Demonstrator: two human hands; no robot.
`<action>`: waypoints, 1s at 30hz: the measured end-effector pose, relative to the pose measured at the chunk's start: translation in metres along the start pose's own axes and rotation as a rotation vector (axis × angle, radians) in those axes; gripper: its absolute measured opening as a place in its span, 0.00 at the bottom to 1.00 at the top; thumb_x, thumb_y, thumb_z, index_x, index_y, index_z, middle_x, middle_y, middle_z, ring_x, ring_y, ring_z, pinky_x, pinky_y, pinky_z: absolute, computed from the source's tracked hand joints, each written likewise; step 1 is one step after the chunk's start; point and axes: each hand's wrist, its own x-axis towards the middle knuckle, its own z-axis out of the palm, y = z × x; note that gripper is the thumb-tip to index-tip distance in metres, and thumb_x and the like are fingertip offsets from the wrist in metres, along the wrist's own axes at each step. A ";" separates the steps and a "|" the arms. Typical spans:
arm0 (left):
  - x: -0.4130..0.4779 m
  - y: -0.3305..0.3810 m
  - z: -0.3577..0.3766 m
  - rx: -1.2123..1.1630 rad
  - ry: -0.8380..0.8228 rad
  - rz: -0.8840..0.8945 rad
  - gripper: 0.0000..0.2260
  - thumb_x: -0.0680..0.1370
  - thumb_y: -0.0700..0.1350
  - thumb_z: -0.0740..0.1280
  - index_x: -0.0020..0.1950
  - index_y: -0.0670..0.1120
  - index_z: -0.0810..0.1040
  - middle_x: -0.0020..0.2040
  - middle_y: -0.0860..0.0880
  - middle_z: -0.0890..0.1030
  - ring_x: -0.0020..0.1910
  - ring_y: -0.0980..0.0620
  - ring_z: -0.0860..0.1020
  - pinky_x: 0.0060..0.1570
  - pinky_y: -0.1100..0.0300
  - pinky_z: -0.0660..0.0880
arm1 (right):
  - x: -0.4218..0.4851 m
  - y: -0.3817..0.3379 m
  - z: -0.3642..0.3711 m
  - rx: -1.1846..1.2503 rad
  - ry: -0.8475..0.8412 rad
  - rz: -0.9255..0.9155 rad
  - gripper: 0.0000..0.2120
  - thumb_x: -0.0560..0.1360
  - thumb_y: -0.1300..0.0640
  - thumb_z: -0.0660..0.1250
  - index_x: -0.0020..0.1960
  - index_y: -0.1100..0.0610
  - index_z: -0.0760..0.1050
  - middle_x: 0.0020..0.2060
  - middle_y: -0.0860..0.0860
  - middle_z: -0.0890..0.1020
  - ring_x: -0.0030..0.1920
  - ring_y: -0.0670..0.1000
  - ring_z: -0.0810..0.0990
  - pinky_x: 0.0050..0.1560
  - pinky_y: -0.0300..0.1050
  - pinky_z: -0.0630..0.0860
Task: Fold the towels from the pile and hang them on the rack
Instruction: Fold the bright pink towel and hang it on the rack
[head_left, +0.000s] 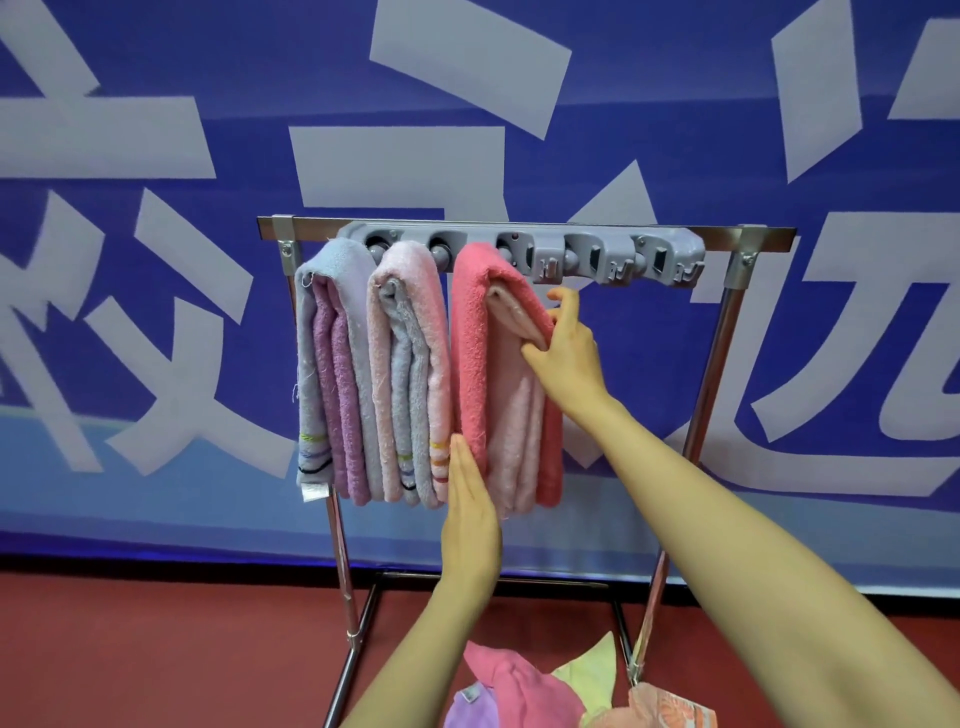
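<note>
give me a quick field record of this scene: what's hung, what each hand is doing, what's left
rack: metal rack with a grey hook bar
hung, left to right: lilac towel, pink towel, coral towel
left hand: flat, fingers straight against the coral towel's lower edge
right hand: grips the coral towel's pale inner fold near the top
pile: unfolded towels on the red floor below the rack

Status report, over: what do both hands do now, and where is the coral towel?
Left hand flat against coral towel, low down. Right hand pinches its upper fold. Towel hangs on rack, third bundle. Nothing blocks; pile lies below.
</note>
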 end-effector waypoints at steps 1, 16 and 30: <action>-0.003 0.000 -0.004 -0.028 0.032 0.026 0.32 0.80 0.31 0.52 0.76 0.52 0.40 0.77 0.56 0.43 0.77 0.55 0.48 0.74 0.63 0.51 | -0.002 -0.001 0.001 0.010 -0.004 0.002 0.28 0.72 0.63 0.67 0.68 0.57 0.60 0.53 0.56 0.79 0.49 0.60 0.78 0.47 0.53 0.75; 0.130 0.078 -0.105 0.110 0.318 0.277 0.11 0.78 0.37 0.62 0.60 0.41 0.74 0.54 0.45 0.78 0.50 0.44 0.76 0.43 0.52 0.70 | -0.026 -0.014 0.013 0.125 -0.005 0.008 0.24 0.73 0.61 0.66 0.67 0.56 0.61 0.54 0.53 0.79 0.47 0.57 0.79 0.44 0.48 0.73; 0.152 0.089 -0.131 0.416 0.525 0.397 0.10 0.77 0.51 0.65 0.47 0.47 0.83 0.43 0.49 0.84 0.48 0.43 0.77 0.47 0.54 0.56 | 0.012 -0.044 -0.012 0.313 0.057 -0.096 0.10 0.78 0.53 0.66 0.57 0.55 0.79 0.53 0.49 0.81 0.50 0.44 0.77 0.53 0.39 0.74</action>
